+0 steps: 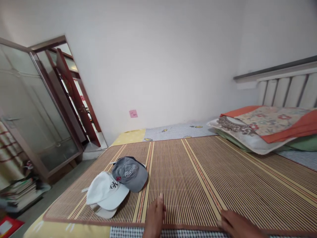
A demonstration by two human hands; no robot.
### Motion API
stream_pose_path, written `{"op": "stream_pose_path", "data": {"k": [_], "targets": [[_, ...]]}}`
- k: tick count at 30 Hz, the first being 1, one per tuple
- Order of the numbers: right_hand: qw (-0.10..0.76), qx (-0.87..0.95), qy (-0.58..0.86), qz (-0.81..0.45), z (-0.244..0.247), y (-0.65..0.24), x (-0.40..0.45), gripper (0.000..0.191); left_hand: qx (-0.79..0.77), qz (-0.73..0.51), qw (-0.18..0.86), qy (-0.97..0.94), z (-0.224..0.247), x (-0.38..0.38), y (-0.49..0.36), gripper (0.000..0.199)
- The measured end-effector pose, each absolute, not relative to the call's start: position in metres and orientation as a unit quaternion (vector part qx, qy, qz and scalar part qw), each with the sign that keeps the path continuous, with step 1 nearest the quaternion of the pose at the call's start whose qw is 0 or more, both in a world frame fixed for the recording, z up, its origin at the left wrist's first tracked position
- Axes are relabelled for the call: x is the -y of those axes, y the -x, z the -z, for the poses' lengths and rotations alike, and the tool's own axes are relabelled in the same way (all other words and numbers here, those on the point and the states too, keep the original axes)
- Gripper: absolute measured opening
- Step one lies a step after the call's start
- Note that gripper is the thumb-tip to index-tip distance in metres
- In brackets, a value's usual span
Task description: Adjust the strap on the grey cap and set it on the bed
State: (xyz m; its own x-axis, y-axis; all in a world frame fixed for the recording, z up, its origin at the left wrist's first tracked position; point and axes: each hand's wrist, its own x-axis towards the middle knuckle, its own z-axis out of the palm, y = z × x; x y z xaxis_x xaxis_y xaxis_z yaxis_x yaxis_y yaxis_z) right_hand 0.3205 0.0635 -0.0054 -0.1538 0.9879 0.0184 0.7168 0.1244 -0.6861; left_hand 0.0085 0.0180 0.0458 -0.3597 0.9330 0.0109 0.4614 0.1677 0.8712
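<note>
My left hand (155, 213) is over the front part of the striped bamboo mat (180, 188), its fingers stretched out and nothing in it. To its right, my right hand (237, 224) is at the mat's front edge with fingers extended, also holding nothing; its lower part is cut off by the frame. Left of my left hand lie a white cap (102, 190) with black "CK" letters and a grey cap (130, 173) marked "Always". Another pale brim (105, 212) shows beneath the white cap, and a dark edge shows behind the grey one. Neither hand touches the caps.
Pillows with an orange-edged floral cover (277, 120) lie at the bed's right, by a white headboard (287, 87). A wall (168, 66) runs behind the bed. At the left are a frosted door (32, 102), stacked books (21, 191) and a red item (11, 228).
</note>
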Motion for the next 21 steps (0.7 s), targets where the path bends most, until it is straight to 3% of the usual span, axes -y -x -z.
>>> {"op": "stream_pose_path", "data": {"k": [2,4,7,10,15,18,21], "targets": [[0.24,0.734,0.56,-0.3,-0.036,-0.319,-0.081,0.032,-0.682,-0.438,0.235,-0.537,-0.077,-0.018,-0.014,0.07],[0.291,0.745,0.521,-0.299,-0.078,-0.316,-0.091,0.043,-0.664,-0.454,0.177,-0.567,-0.107,-0.013,-0.019,0.066],[0.408,0.731,0.477,-0.268,-0.132,-0.308,-0.091,0.063,-0.641,-0.527,0.058,-0.555,-0.145,0.002,-0.023,0.065],[0.529,0.693,0.404,-0.278,-0.173,-0.296,-0.072,0.071,-0.597,-0.609,-0.006,-0.522,-0.166,0.02,-0.026,0.069],[0.721,0.569,0.301,-0.257,-0.207,-0.27,-0.029,0.074,-0.563,-0.68,0.099,-0.46,-0.161,0.027,-0.031,0.083],[0.724,0.57,0.288,-0.261,-0.191,-0.258,-0.034,0.072,-0.567,-0.655,0.23,-0.444,-0.143,0.006,-0.038,0.08],[0.663,0.606,0.339,-0.28,-0.151,-0.25,-0.065,0.065,-0.595,-0.61,0.28,-0.443,-0.113,-0.029,-0.04,0.074]]}}
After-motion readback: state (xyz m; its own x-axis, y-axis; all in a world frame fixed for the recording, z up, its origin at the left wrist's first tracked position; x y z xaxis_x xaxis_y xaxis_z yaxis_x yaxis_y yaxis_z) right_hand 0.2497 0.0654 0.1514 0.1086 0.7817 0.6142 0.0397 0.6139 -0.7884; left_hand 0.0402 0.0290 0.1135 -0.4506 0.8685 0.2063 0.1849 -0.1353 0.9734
